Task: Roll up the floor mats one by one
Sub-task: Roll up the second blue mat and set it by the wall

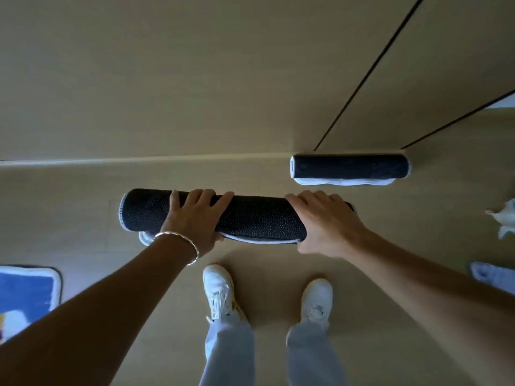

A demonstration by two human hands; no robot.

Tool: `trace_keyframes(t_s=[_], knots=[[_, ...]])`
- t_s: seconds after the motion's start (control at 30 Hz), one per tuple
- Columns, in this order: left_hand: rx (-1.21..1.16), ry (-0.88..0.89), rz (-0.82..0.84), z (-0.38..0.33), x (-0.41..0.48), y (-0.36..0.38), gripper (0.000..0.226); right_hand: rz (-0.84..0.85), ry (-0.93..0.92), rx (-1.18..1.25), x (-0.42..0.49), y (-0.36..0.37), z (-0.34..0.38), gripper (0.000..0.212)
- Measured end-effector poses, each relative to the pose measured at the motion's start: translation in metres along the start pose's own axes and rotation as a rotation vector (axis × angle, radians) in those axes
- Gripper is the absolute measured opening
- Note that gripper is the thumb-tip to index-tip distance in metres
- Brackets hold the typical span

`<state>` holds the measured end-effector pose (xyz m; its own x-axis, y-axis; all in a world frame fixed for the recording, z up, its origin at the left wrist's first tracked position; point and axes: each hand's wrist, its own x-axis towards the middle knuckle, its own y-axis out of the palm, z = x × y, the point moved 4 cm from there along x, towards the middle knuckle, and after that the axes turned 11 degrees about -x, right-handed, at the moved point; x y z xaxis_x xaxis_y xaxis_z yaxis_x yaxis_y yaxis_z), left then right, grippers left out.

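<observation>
Two mats are lying nearby: a rolled mat (349, 166) against the wall (167, 107), a blue mat (25, 291) flat leftward. My left hand (195, 218) and right hand (326, 221) are gripping the dark roll (250, 218), lying left-to-right on the floor (83, 204).

Two rolled mats: near roll (259, 218) under the fingers (206, 195), far roll (349, 166) beyond them. One flat blue mat (26, 291) left of them.

No text, label, brand, number or sign can be read anywhere here.
</observation>
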<state>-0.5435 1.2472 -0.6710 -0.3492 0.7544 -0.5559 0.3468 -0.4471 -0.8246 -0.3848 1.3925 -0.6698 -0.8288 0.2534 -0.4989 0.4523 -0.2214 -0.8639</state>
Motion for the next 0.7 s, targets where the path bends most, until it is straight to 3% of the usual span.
trace_keyframes(t_s=[0.33, 0.6, 0.7], knots=[[0.017, -0.147, -0.018, 0.060, 0.113, 0.144, 0.078, -0.111, 0.011, -0.075, 0.135, 0.143, 0.018, 0.064], [0.105, -0.186, -0.202, 0.099, 0.214, 0.204, 0.077, -0.165, 0.048, -0.120, 0.243, 0.207, 0.000, 0.067], [0.098, -0.219, -0.246, 0.111, 0.239, 0.221, 0.078, -0.265, 0.061, -0.188, 0.271, 0.224, -0.004, 0.068]])
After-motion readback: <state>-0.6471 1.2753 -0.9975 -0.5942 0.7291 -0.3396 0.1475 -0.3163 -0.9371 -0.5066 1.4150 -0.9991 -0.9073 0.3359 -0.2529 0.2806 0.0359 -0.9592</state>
